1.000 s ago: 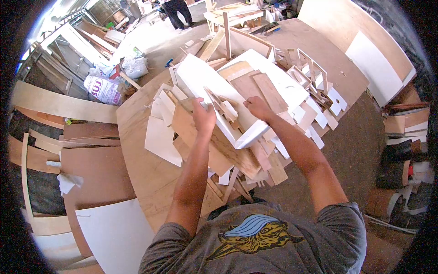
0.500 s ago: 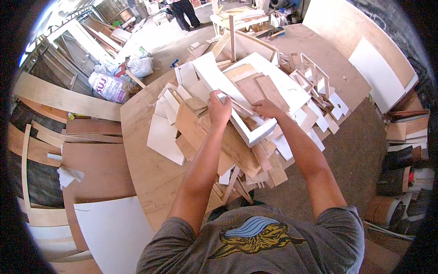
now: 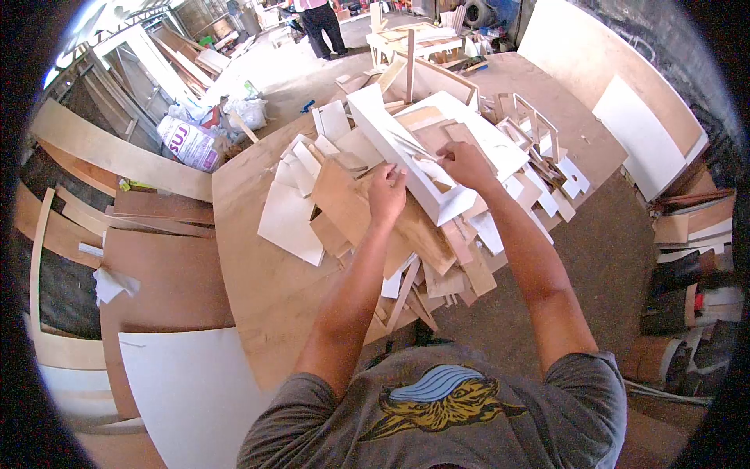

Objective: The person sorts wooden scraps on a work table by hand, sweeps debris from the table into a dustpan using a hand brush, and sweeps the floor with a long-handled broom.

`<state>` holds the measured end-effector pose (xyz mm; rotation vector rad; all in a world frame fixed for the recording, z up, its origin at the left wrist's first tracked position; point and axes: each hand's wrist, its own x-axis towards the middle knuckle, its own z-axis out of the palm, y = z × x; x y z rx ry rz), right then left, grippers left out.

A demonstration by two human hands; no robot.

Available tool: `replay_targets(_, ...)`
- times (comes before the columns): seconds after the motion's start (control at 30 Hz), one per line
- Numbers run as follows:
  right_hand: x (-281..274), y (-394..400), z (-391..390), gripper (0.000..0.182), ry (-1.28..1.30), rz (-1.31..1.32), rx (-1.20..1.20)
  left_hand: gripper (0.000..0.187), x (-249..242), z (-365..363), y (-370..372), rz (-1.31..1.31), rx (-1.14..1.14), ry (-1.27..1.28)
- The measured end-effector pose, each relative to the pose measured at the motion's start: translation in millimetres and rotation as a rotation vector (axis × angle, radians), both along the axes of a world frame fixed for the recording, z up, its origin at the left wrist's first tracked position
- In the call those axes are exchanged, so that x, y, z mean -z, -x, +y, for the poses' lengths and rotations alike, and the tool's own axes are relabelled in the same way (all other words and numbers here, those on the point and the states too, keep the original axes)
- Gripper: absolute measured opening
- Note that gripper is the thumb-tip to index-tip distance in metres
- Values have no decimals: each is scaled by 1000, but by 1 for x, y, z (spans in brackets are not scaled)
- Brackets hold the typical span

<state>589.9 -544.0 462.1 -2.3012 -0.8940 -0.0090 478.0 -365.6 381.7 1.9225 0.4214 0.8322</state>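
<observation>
A long white board (image 3: 418, 190) with a turned-up side, like an open channel, lies slanted on top of a heap of wood offcuts. Beside its left edge is my left hand (image 3: 388, 192), fingers loosely curled and thumb apart, with nothing visible between them. My right hand (image 3: 467, 167) hovers over the board's right side, its fingertips closed together near thin strips (image 3: 412, 145) inside the channel. What those fingertips hold, if anything, is hidden. Under the left hand lies a brown plywood piece (image 3: 337, 190). A brown flat panel (image 3: 428, 136) and a white panel (image 3: 500, 144) lie beyond.
The heap rests on a large plywood table (image 3: 258, 313). An upright wooden post (image 3: 410, 66) and small frames (image 3: 539, 125) stand in it. At left are a white sack (image 3: 187, 144) and stacked sheets (image 3: 156, 273). A person (image 3: 320, 27) stands at the back.
Both hands have moved away from me, and my left hand has come off the white board's rim. The board's near end has shifted farther away. The view has tilted slightly.
</observation>
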Motion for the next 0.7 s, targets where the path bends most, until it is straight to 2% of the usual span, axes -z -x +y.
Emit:
replay_targets(0.07, -18, 35, 10, 21, -56, -121, 39, 34, -9, -3, 22, -73, 81, 35)
replay_targets(0.17, -34, 90, 23, 18, -47, -290, 86, 34, -52, -18, 78, 188, 95, 56)
replay_targets(0.27, -31, 141, 30, 18, 137, -270, 84, 39, -15, -16, 104, 141, 144, 423)
replay_targets(0.33, -16, 174, 20, 22, -132, -341, -40, 40, -24, -39, 131, 47, 133, 532)
replay_targets(0.37, -8, 191, 14, 31, -79, -346, -34, 41, -31, -53, 145, 0, 120, 589)
replay_targets(0.5, -4, 238, -29, 33, 16, -31, -83, 39, -36, -100, 185, 109, 190, 754)
replay_targets(0.6, 15, 244, -69, 33, 103, -37, -27, 40, -25, -140, 198, 169, 267, 778)
replay_targets(0.7, 32, 241, -118, 32, 52, -94, -12, 37, -4, -180, 190, 194, 332, 766)
